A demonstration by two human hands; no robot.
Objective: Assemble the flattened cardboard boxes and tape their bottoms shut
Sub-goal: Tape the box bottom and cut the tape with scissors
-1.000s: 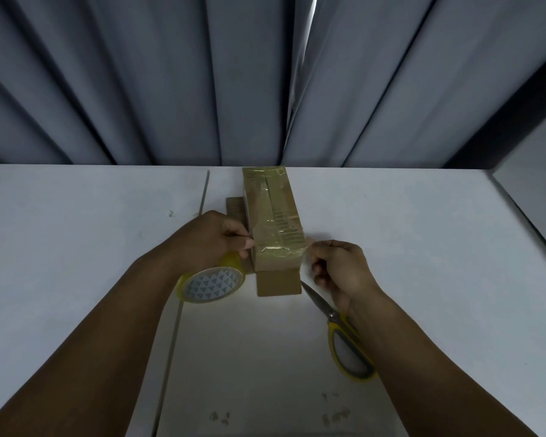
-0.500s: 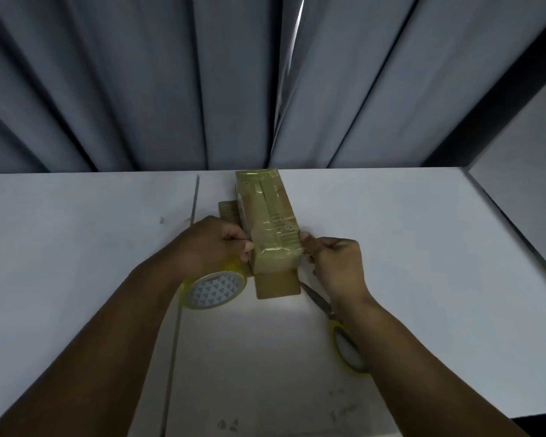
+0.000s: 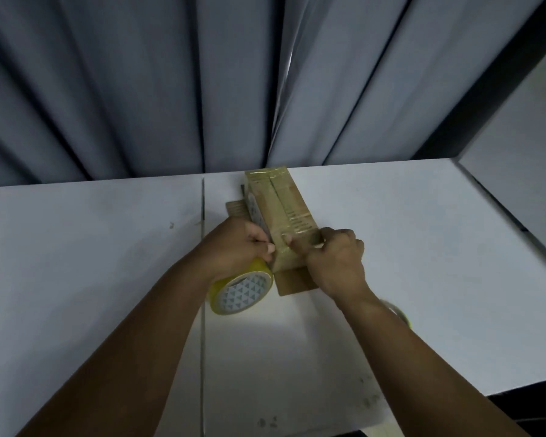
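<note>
We work at the near end of the box (image 3: 284,209).
It lies on the bench (image 3: 92,247), long axis pointing away from us; our left hand (image 3: 237,247) grips the tape roll (image 3: 243,291) at its left, our right hand (image 3: 334,260) curls over its right edge.

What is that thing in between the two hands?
The near end of the taped cardboard box sits between the left hand, which holds a yellow tape roll, and the right hand. Both touch it, as the head view shows.
</note>
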